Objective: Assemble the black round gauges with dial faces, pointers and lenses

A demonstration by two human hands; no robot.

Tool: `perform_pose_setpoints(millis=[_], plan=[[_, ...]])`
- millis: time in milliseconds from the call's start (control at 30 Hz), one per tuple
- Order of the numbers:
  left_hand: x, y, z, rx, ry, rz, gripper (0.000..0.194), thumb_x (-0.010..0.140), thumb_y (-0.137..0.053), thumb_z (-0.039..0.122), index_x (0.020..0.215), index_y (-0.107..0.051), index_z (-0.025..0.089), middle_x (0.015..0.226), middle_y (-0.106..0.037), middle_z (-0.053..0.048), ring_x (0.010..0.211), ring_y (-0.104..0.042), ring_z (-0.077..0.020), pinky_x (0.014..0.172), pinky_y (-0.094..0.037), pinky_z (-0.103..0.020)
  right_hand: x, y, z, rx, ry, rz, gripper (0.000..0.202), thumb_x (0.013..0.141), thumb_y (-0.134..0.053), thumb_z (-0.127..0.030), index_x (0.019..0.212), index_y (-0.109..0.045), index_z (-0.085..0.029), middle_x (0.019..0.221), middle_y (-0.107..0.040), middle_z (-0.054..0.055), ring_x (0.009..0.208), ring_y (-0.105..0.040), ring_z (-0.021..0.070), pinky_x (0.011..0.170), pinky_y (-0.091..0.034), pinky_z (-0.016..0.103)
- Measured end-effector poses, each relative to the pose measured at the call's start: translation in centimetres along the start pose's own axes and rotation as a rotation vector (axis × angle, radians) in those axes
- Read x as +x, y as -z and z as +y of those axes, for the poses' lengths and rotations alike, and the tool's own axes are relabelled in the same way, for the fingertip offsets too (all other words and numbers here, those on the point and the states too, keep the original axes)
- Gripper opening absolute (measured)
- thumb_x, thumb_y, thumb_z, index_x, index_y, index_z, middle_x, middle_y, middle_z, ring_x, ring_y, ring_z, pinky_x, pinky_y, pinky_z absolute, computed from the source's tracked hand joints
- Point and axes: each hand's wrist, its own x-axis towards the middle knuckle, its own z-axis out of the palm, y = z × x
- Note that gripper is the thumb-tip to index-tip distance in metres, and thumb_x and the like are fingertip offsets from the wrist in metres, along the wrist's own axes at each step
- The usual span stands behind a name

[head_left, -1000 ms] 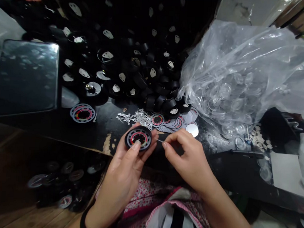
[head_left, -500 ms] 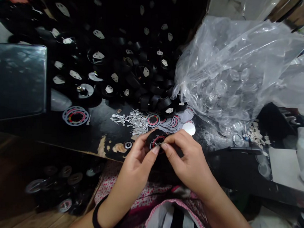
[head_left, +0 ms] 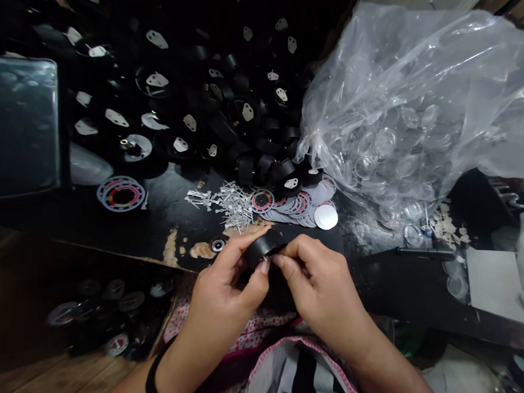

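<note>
My left hand (head_left: 224,290) is closed around a round black gauge case (head_left: 258,248), thumb below and fingers on the far side. The case is tilted so its black side wall shows and its dial face is hidden from me. At its right edge my right hand (head_left: 321,279) pinches with thumb and forefinger; what sits between the fingertips is too small to make out. Just beyond the hands lie a heap of small white pointers (head_left: 235,202) and a fanned pile of printed dial plates (head_left: 293,208). A plain white disc (head_left: 325,217) rests on that pile.
Many black gauge cases (head_left: 248,113) are heaped at the back. A clear plastic bag (head_left: 403,98) of transparent lenses stands back right. Dial plates (head_left: 121,194) lie left, near a dark rectangular tin (head_left: 23,131). A black pen (head_left: 425,253) and white card (head_left: 497,282) lie right.
The gauge case has tipped, turning its dial face out of my sight and its side wall toward me. Both hands stay on it. The view has shifted slightly.
</note>
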Motion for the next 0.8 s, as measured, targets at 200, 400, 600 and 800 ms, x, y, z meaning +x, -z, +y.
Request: perform_pose_setpoints(millis=[200, 400, 600, 800], plan=[[0.4, 0.1, -0.4, -0.288, 0.329, -0.018, 0.030, 0.074, -0.080, 0.035, 0.102, -0.072, 0.027, 0.110, -0.079, -0.001, 0.107, -0.072, -0.0246, 0.094, -0.056, -0.027, -0.3, 1.7, 0.0, -0.090, -0.003, -0.008, 0.035, 0.091, -0.068, -0.024, 0.062, -0.050, -0.019, 0.056, -0.052, -0.008, 0.054, -0.047, 0.0079, 0.059, -0.034, 0.026], [1.1, -1.2, -0.8, -0.651, 0.694, -0.009, 0.031, 0.075, -0.080, 0.035, 0.104, -0.073, 0.027, 0.106, -0.080, -0.004, 0.105, -0.074, -0.0285, 0.086, -0.063, -0.030, -4.7, 9.6, 5.4, -0.228, -0.080, 1.122, 0.012, 0.095, -0.057, -0.021, 0.089, -0.068, -0.021, 0.087, -0.068, 0.000, 0.084, -0.063, 0.0145, 0.082, -0.046, 0.031], [2.9, -1.7, 1.3, -0.651, 0.639, -0.105, 0.018, 0.080, -0.077, 0.032, 0.093, -0.073, 0.020, 0.109, -0.079, -0.008, 0.116, -0.070, -0.0307, 0.095, -0.060, -0.035, -4.9, 11.0, 12.3, 0.235, -0.248, 1.039, 0.012, 0.082, -0.060, -0.023, 0.090, -0.067, -0.018, 0.077, -0.065, -0.002, 0.072, -0.061, 0.0140, 0.078, -0.049, 0.033], [2.4, -1.6, 1.5, -0.761, 0.708, -0.266, 0.021, 0.084, -0.077, 0.030, 0.102, -0.075, 0.019, 0.113, -0.079, -0.008, 0.106, -0.074, -0.0273, 0.101, -0.056, -0.043, -1.8, 6.5, 6.0, 0.548, -0.132, 0.780, 0.014, 0.082, -0.049, -0.017, 0.076, -0.060, -0.021, 0.054, -0.047, -0.006, 0.050, -0.045, 0.0112, 0.060, -0.045, 0.030]])
